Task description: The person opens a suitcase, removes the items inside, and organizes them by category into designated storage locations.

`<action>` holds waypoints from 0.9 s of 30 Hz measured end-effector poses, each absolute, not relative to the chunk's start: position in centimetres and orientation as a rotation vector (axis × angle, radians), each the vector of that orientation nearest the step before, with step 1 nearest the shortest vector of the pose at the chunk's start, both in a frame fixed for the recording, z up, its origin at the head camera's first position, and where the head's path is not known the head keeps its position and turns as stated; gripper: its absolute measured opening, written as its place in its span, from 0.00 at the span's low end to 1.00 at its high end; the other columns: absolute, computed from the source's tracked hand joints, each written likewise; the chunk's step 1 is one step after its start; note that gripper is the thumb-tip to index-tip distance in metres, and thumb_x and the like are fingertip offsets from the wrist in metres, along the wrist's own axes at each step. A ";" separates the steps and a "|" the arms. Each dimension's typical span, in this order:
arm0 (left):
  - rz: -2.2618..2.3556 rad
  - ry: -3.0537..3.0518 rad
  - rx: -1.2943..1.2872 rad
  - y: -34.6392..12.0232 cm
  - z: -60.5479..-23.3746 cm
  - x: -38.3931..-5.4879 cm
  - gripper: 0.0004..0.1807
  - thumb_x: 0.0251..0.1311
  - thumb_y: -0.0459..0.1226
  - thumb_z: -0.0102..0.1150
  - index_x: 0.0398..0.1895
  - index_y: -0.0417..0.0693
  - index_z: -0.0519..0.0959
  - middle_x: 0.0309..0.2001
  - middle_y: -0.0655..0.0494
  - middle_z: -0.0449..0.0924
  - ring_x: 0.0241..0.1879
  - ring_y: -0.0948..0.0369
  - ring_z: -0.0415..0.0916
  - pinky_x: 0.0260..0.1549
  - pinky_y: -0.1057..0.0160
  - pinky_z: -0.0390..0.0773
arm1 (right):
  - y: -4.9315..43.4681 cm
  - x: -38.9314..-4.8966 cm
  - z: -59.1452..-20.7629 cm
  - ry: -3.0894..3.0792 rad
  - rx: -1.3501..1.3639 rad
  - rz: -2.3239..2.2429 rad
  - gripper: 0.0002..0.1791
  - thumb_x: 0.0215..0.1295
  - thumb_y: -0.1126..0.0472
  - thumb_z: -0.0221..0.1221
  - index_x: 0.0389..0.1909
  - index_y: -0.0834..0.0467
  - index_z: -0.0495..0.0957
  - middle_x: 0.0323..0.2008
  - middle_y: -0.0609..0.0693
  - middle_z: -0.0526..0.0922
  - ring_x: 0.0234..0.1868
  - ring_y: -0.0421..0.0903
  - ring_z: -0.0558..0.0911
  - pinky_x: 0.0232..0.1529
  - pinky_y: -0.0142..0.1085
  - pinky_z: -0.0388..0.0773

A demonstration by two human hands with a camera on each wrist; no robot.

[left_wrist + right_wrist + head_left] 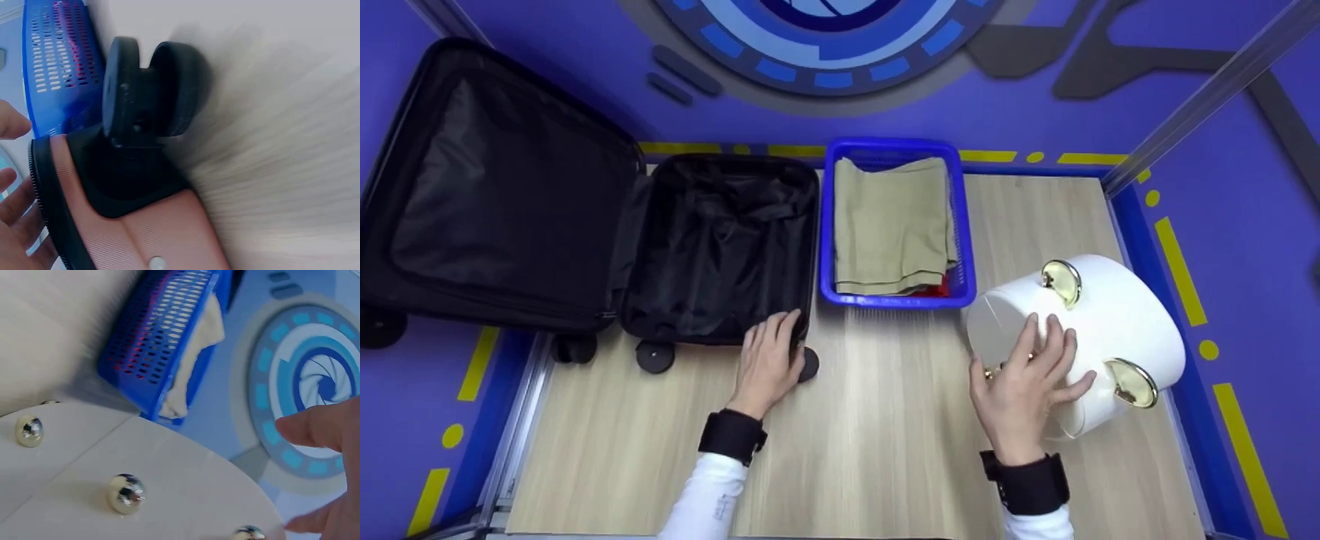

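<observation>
An open black-lined suitcase [724, 255] lies at the left in the head view; its lid [517, 195] is swung up and back. The left wrist view shows its salmon-coloured shell [101, 225] and a black double wheel [183, 84]. My left hand [769, 364] is at the suitcase's near right corner, fingers loosely bent at the zipped rim. At the right, a white rounded drum-like box [1125, 322] with gold ring-shaped pieces lies tilted. My right hand [1024, 397] has its fingers spread over its near left end. Shiny round knobs [126, 494] show on that box in the right wrist view.
Between suitcase and box stands a blue plastic basket [896, 301] holding folded khaki cloth [892, 225] and something red [934, 289] beneath. A wooden tabletop [870, 450] lies under everything. Blue patterned panels [780, 124] enclose the back and sides.
</observation>
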State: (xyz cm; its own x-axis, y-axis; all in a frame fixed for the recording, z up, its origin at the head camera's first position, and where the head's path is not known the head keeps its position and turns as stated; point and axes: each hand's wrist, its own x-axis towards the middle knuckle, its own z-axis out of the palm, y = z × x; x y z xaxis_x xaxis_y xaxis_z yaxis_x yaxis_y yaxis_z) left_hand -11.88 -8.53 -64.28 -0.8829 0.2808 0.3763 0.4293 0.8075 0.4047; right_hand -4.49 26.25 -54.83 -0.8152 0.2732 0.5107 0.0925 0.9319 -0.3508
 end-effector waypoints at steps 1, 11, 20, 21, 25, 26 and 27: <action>-0.707 -2.705 -0.535 -8.6 -64.4 -11.7 0.34 0.59 0.36 0.69 0.69 0.41 0.73 0.58 0.42 0.77 0.55 0.45 0.77 0.57 0.45 0.73 | 26.2 -4.8 -55.1 -2.512 -0.278 0.414 0.54 0.52 0.56 0.74 0.77 0.66 0.57 0.73 0.70 0.56 0.76 0.71 0.51 0.65 0.77 0.29; -0.721 -2.825 -0.488 -8.5 -65.2 -10.6 0.30 0.61 0.37 0.68 0.66 0.41 0.75 0.61 0.42 0.75 0.61 0.45 0.72 0.64 0.38 0.65 | 27.8 -7.8 -55.5 -2.474 -0.371 0.474 0.42 0.53 0.53 0.73 0.67 0.61 0.68 0.63 0.63 0.59 0.71 0.67 0.52 0.64 0.72 0.26; -0.753 -2.762 -0.501 -8.1 -64.7 -11.2 0.26 0.60 0.36 0.68 0.62 0.39 0.77 0.61 0.43 0.74 0.61 0.45 0.71 0.62 0.40 0.65 | 33.2 -12.5 -55.1 -2.426 -0.247 0.599 0.30 0.55 0.49 0.74 0.52 0.60 0.75 0.57 0.62 0.63 0.66 0.64 0.60 0.68 0.64 0.21; -0.758 -2.759 -0.504 -8.0 -64.6 -11.2 0.26 0.60 0.36 0.68 0.62 0.39 0.77 0.61 0.43 0.74 0.61 0.45 0.71 0.62 0.40 0.65 | 33.9 -13.1 -55.0 -2.430 -0.237 0.617 0.29 0.56 0.48 0.73 0.51 0.59 0.75 0.57 0.62 0.64 0.66 0.63 0.61 0.69 0.63 0.20; -0.763 -2.745 -0.507 -7.8 -64.6 -11.0 0.26 0.58 0.35 0.69 0.61 0.39 0.77 0.61 0.43 0.75 0.61 0.45 0.71 0.61 0.40 0.65 | 36.0 -15.9 -54.6 -2.465 -0.200 0.667 0.28 0.57 0.42 0.72 0.47 0.56 0.74 0.57 0.62 0.65 0.69 0.62 0.60 0.69 0.62 0.17; -0.762 -2.744 -0.506 -7.7 -64.6 -11.0 0.26 0.58 0.35 0.69 0.61 0.39 0.77 0.61 0.43 0.75 0.61 0.45 0.71 0.61 0.40 0.65 | 36.5 -16.6 -54.5 -2.474 -0.197 0.677 0.28 0.57 0.41 0.72 0.45 0.56 0.74 0.58 0.62 0.65 0.69 0.62 0.59 0.70 0.62 0.17; -0.761 -2.744 -0.505 -7.7 -64.6 -11.0 0.26 0.58 0.35 0.69 0.61 0.39 0.77 0.61 0.43 0.75 0.61 0.45 0.71 0.61 0.41 0.65 | 36.9 -17.3 -54.3 -2.481 -0.196 0.691 0.28 0.57 0.40 0.72 0.44 0.56 0.74 0.58 0.62 0.65 0.70 0.62 0.59 0.70 0.61 0.16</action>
